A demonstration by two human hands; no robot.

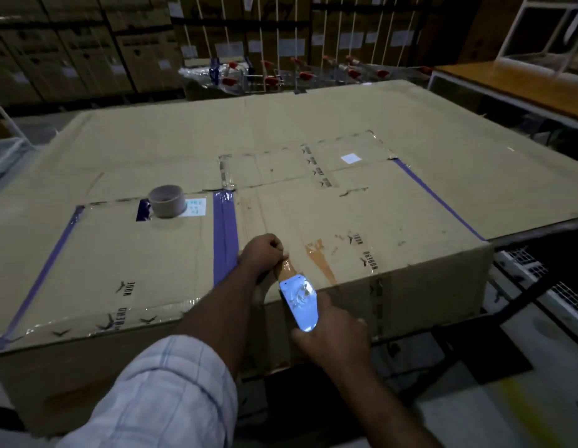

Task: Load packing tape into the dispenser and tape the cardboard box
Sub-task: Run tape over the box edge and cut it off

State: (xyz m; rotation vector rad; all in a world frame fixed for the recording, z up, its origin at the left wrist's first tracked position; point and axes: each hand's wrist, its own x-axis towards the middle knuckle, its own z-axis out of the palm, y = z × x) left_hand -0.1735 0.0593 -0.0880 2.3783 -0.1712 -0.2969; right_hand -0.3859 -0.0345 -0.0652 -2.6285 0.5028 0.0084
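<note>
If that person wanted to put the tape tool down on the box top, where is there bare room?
Bare room lies left of the wide purple tape strip, nearer than the empty brown cardboard tape core, and on the large cardboard box right of the brown tape strip. It is crowded at the near edge, where both hands work the shiny metal tape dispenser.

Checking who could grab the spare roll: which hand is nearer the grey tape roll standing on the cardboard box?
Left. The left hand sits right of and nearer the camera than the grey tape roll; the right hand is farther still, at the box's near edge.
</note>
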